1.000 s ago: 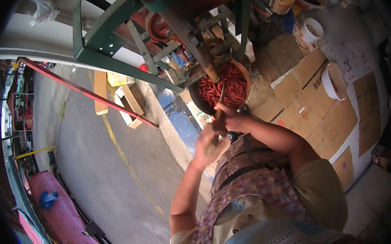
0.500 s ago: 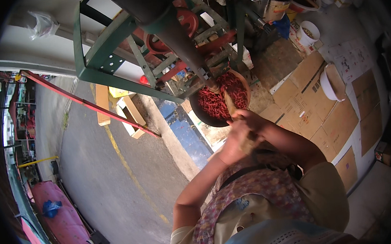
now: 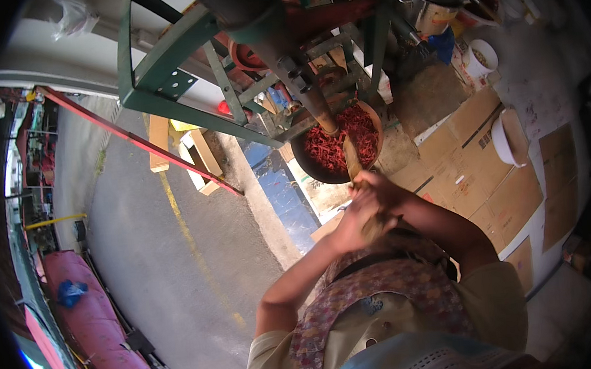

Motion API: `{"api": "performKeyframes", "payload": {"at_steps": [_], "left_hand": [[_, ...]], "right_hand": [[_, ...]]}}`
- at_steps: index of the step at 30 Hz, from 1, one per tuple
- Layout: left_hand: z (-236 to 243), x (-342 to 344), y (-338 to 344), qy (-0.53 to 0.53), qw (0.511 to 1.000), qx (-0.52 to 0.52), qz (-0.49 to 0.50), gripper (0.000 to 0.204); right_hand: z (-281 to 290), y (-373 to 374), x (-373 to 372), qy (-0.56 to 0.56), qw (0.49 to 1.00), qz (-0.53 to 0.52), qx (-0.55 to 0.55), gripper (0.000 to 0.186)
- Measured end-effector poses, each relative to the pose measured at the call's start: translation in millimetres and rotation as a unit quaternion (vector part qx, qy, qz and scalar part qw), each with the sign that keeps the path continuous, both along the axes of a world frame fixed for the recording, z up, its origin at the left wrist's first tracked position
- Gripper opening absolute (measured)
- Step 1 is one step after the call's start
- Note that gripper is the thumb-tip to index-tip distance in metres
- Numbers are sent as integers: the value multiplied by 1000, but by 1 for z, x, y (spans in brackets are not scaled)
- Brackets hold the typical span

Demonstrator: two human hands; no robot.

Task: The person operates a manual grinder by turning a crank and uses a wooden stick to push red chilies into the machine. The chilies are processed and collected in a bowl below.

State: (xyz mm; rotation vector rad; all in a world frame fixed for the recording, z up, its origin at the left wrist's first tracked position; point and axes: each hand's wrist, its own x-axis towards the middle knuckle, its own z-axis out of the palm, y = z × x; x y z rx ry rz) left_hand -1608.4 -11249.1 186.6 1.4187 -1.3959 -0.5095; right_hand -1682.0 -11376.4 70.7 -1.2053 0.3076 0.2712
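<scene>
A dark round pot [image 3: 302,164] full of dried red chilies [image 3: 326,153] stands in front of me, under a machine. The machine's thick metal pounding rod [image 3: 318,106] slants down into the chilies. A wooden stick [image 3: 353,156] also has its far end in them, just right of the rod. Closed round the stick nearer the pot is my right hand [image 3: 379,193]. My left hand [image 3: 359,222] grips the same stick closer to my body. Part of the stick is hidden by my fingers.
The machine's green steel frame [image 3: 173,63] rises close ahead, with a red bar [image 3: 141,142] reaching left. Flattened cardboard [image 3: 471,164] covers the floor at right, beside a white basin [image 3: 508,138] and a white bucket [image 3: 480,57]. An opened carton [image 3: 200,161] lies on the pavement.
The pounding rod has changed position against the frame. My hands stay on the stick, its far end still among the chilies. The whole view has shifted slightly.
</scene>
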Motion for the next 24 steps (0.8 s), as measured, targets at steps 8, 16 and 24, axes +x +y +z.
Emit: {"api": "performKeyframes", "payload": {"at_steps": [8,16,24], "left_hand": [[11,15,61,7,975,-46,219,19],[-10,13,89,125,907,49,399,15],[-47,11,49,-22,940,91,329,21]], "right_hand": [[16,80,59,138,897,-109,406,28],[16,95,80,153,853,-137,480,27],[15,62,96,243,871,-199,376,30]]}}
